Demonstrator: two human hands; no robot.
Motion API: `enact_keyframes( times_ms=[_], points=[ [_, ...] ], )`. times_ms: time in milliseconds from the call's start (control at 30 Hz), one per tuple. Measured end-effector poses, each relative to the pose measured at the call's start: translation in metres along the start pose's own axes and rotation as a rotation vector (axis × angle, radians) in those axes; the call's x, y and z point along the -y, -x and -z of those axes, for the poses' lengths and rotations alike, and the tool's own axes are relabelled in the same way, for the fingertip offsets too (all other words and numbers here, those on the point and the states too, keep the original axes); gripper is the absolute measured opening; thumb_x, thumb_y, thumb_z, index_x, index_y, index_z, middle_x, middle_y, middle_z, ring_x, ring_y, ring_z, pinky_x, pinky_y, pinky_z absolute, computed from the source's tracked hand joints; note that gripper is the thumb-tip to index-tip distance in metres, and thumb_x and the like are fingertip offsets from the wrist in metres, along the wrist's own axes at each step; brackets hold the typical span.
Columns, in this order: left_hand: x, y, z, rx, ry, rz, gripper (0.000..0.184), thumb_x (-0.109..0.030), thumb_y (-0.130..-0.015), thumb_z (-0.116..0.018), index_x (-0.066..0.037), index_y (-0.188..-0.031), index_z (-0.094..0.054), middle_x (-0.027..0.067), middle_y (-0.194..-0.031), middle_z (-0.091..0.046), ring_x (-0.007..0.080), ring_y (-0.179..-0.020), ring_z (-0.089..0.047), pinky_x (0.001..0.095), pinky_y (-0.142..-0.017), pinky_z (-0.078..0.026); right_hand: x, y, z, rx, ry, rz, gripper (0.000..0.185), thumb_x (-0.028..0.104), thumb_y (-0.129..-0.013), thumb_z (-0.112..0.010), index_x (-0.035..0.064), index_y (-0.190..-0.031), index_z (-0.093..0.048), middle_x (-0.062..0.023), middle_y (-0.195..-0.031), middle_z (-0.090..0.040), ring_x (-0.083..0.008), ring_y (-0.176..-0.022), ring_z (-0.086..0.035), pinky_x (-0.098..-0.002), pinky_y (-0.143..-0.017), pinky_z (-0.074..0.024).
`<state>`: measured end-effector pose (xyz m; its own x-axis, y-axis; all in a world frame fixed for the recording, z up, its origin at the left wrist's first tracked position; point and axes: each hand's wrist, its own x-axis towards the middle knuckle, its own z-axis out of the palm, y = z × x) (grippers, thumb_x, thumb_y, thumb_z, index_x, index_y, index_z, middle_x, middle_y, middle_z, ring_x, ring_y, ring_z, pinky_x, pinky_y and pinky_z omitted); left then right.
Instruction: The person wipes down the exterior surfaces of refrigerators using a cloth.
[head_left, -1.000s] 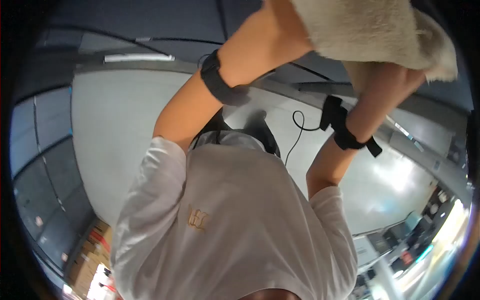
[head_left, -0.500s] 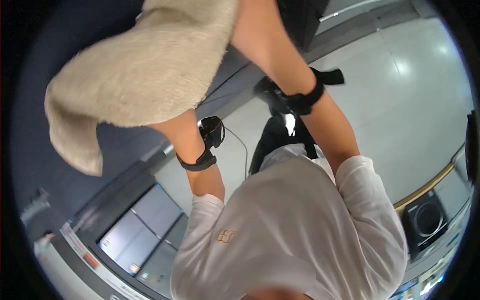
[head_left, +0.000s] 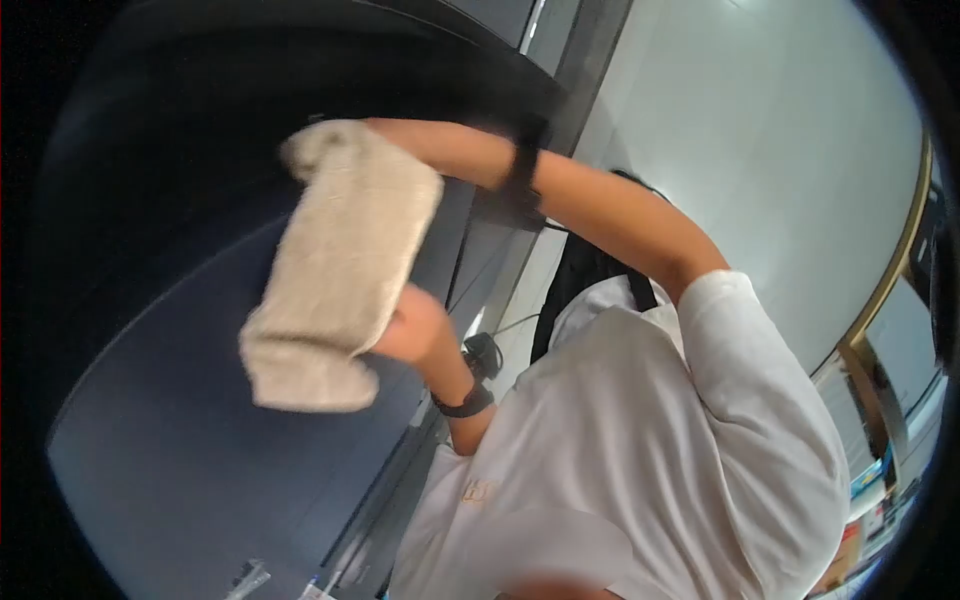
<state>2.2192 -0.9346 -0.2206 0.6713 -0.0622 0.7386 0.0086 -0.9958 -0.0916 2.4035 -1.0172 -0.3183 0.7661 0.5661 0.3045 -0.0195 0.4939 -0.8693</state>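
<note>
A beige, fuzzy towel [head_left: 345,240] is stretched between my two hands, its ends folded over. My right hand [head_left: 395,140] is at its upper edge and my left hand [head_left: 412,325] at its lower right side. The towel covers the fingers of both hands, which appear to grip it. Behind the towel lies a large dark blue surface [head_left: 200,480], with a glossy black part [head_left: 200,130] above a curved edge. Whether the towel touches it I cannot tell.
Black straps circle both wrists, the right wristband [head_left: 522,170] blurred. A pale shiny floor [head_left: 780,150] extends to the right. Shelving with a tan edge [head_left: 865,325] stands at the far right. A clear plastic item [head_left: 248,580] shows at the bottom left.
My view has turned, and the screen-like panels at lower left have left it. The towel now appears smaller and lower, farther from the camera, with my right arm bent across to the left.
</note>
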Motion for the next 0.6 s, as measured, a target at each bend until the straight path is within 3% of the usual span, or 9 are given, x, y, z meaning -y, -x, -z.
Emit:
enact_keyframes(
  times_ms=[100, 300, 533, 600],
  points=[
    [0.011, -0.033, 0.018, -0.034, 0.008, 0.086, 0.067, -0.009, -0.09, -0.072, 0.011, -0.142, -0.035, 0.0268, -0.139, -0.05, 0.0365, -0.126, -0.053, 0.0466, -0.107, -0.041, -0.007, -0.009, -0.008, -0.003, 0.029, 0.048, 0.04, 0.031, -0.091, -0.068, 0.0055, -0.121, -0.064, -0.0158, -0.121, -0.067, -0.0311, -0.111, -0.064, -0.0404, -0.097, -0.0494],
    [-0.004, -0.033, 0.016, 0.183, 0.038, 0.107, 0.065, -0.013, -0.091, -0.071, 0.011, -0.14, -0.037, 0.0289, -0.139, -0.05, 0.0375, -0.126, -0.054, 0.047, -0.106, -0.042, -0.019, 0.032, -0.053, -0.057, 0.027, 0.118, 0.034, 0.031, -0.093, -0.065, 0.0039, -0.114, -0.066, -0.0157, -0.116, -0.069, -0.0314, -0.107, -0.065, -0.041, -0.094, -0.0503],
    [-0.051, 0.001, -0.001, 0.527, -0.125, 0.025, 0.063, -0.017, -0.092, -0.07, 0.012, -0.139, -0.04, 0.0312, -0.14, -0.049, 0.0388, -0.125, -0.054, 0.0475, -0.106, -0.042, -0.016, 0.027, -0.008, -0.081, 0.003, 0.069, 0.031, 0.03, -0.095, -0.062, 0.002, -0.106, -0.068, -0.0156, -0.111, -0.071, -0.0317, -0.102, -0.067, -0.0419, -0.09, -0.0514],
    [-0.061, -0.017, 0.004, 0.563, -0.032, 0.193, 0.061, -0.018, -0.093, -0.07, 0.013, -0.137, -0.042, 0.0316, -0.138, -0.051, 0.039, -0.125, -0.055, 0.0473, -0.105, -0.043, -0.012, 0.006, -0.019, -0.052, 0.007, 0.084, 0.031, 0.03, -0.096, -0.061, 0.0014, -0.104, -0.069, -0.0156, -0.11, -0.071, -0.0318, -0.1, -0.067, -0.0421, -0.089, -0.0518]
  ],
)
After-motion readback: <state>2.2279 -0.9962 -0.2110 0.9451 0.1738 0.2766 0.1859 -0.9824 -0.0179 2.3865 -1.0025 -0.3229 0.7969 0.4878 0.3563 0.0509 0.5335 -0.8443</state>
